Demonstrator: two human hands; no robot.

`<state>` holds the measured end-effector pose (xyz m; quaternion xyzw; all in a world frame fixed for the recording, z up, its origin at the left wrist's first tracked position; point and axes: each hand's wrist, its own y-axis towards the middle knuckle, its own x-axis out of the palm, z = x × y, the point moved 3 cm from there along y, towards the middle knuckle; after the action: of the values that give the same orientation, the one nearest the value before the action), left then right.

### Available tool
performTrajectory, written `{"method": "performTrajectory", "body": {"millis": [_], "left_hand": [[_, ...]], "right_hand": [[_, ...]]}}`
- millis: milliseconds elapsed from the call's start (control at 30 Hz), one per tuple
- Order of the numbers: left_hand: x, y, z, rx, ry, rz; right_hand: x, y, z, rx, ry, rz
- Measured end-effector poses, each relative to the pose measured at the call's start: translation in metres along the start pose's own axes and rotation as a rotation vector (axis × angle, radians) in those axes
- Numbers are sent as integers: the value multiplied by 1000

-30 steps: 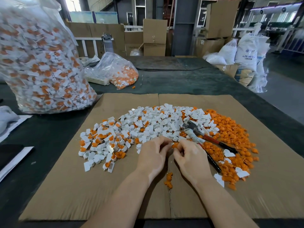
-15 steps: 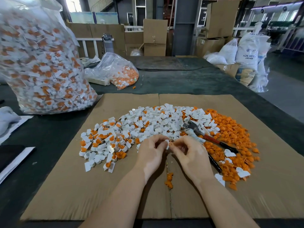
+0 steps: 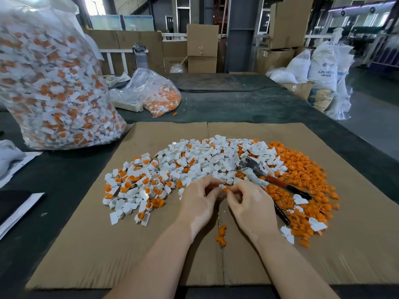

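Left hand (image 3: 199,203) pinches a white cap (image 3: 220,186), right hand (image 3: 251,207) pinches an orange plug (image 3: 226,189) touching its right side.

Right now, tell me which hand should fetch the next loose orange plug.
Probably the right hand: the pile of loose orange plugs lies just to its right, beside the pliers, while the left hand sits nearer the white caps.
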<state>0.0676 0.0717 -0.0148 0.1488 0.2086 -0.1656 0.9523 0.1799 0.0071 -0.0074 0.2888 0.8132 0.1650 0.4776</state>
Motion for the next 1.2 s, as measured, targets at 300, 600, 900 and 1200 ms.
{"method": "performTrajectory", "body": {"millis": [300,600,900,1200], "left_hand": [[0,-2,3,-8,48,39],[1,-6,11,125,210,49],[2,-3,5,40,134,12],[-5,0,1,-128,-150,36]], "right_hand": [[3,0,1,16,11,-91],[3,1,4,50,14,-119],[0,0,-4,-44,-7,-82],[-4,2,-1,-6,220,-46]]}}
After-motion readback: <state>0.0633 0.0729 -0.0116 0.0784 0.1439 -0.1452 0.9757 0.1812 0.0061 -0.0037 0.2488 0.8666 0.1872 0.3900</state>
